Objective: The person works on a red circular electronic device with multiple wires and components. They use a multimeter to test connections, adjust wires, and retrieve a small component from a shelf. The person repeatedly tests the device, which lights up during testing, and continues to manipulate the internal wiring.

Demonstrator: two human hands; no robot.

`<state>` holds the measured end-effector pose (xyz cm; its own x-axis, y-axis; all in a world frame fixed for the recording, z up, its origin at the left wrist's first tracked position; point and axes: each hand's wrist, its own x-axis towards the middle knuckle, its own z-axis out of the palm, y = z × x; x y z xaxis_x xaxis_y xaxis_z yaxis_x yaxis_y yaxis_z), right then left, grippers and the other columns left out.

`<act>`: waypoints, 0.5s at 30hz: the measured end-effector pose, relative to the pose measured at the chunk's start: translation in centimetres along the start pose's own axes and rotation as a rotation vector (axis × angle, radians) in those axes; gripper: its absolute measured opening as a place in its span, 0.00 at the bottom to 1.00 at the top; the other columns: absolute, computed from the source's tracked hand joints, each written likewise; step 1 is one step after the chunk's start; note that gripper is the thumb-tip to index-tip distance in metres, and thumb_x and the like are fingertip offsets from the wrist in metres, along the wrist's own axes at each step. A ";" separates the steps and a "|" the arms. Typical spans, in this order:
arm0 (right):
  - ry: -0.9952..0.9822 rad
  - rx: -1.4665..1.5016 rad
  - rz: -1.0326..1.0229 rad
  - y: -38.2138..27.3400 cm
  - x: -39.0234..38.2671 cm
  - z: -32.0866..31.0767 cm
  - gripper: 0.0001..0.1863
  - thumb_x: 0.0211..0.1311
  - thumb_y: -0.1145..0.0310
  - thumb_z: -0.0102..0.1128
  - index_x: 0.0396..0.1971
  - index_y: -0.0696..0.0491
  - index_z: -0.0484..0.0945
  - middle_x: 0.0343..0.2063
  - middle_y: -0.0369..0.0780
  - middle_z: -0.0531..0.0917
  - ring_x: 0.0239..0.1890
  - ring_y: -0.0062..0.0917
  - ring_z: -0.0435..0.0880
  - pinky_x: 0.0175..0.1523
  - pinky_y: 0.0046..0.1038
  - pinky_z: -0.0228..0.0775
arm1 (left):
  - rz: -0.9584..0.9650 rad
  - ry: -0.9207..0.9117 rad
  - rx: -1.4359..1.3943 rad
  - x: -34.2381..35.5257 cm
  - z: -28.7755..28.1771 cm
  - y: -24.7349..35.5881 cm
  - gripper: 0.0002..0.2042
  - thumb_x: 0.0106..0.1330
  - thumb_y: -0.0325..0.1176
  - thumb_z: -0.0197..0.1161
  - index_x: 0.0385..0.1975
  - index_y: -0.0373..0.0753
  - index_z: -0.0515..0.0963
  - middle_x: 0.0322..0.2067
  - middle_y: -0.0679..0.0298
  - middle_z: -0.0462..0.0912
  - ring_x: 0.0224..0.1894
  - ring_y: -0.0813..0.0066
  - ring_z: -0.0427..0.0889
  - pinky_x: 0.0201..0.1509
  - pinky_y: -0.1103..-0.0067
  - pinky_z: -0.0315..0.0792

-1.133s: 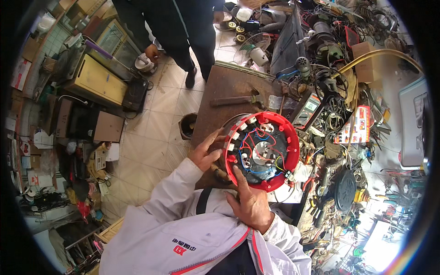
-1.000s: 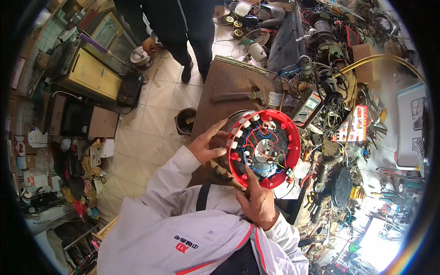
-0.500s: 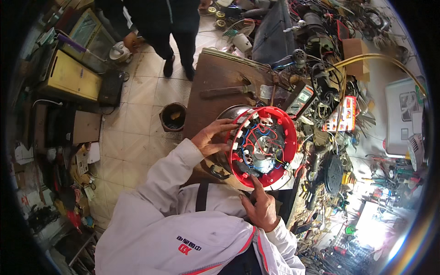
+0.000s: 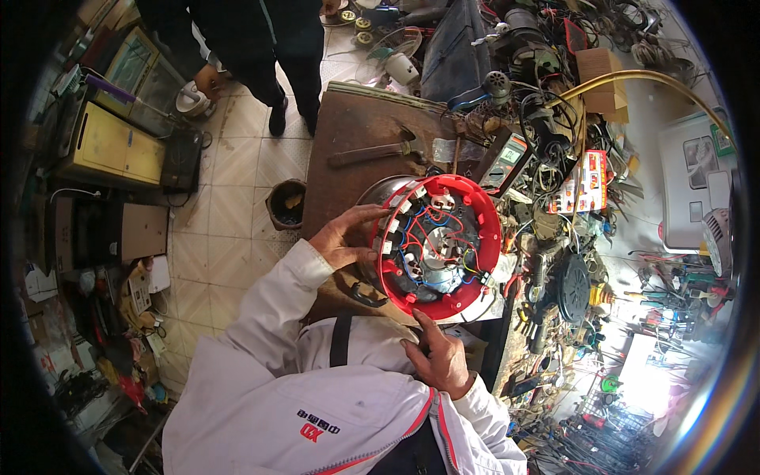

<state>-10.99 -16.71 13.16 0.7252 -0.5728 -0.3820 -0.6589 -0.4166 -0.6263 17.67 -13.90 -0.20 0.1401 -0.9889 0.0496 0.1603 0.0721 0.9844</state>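
A round appliance with a red rim (image 4: 484, 229) is tipped on its side over the brown workbench (image 4: 348, 131), its open underside toward me showing red and blue wires and a metal plate. My left hand (image 4: 342, 236) grips its left edge, fingers on the red rim and the steel body. At the lower edge my right hand (image 4: 437, 355) supports it, fingertips touching the red rim from below.
A hammer (image 4: 378, 150) and a multimeter (image 4: 509, 157) lie on the bench behind the appliance. Cables, tools and parts crowd the right side. A dark pot (image 4: 286, 203) stands on the tiled floor to the left. A person (image 4: 253, 36) stands beyond the bench.
The view has shifted and the appliance now sits lower and more central. Both hands keep their hold on it. The person behind has moved slightly.
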 end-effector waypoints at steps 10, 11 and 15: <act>0.237 0.083 0.031 2.9 -0.8 -3.2 0.25 0.60 0.66 0.67 0.58 0.52 0.75 0.23 0.47 0.83 0.28 0.42 0.86 0.33 0.38 0.76 | -0.040 0.050 -0.109 -0.3 0.0 -2.1 0.41 0.54 0.36 0.79 0.69 0.43 0.64 0.55 0.65 0.79 0.50 0.75 0.80 0.58 0.73 0.73; 0.309 0.116 0.051 3.8 -1.3 -3.6 0.24 0.59 0.66 0.67 0.56 0.53 0.76 0.22 0.47 0.83 0.27 0.41 0.86 0.32 0.37 0.76 | -0.069 0.047 -0.095 0.0 0.3 -1.1 0.41 0.54 0.37 0.79 0.69 0.43 0.65 0.55 0.65 0.79 0.50 0.75 0.80 0.58 0.74 0.73; 0.529 0.155 0.240 10.4 -2.6 -4.5 0.20 0.56 0.68 0.69 0.49 0.57 0.81 0.18 0.44 0.81 0.18 0.28 0.81 0.28 0.29 0.72 | -0.087 0.027 -0.084 0.4 0.8 0.2 0.40 0.55 0.37 0.79 0.68 0.40 0.65 0.58 0.64 0.77 0.52 0.73 0.79 0.59 0.73 0.73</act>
<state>-20.62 -22.74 10.67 0.3358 -0.9282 -0.1602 -0.7262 -0.1468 -0.6717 16.95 -14.38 0.14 0.1479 -0.9882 -0.0409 0.2543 -0.0020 0.9671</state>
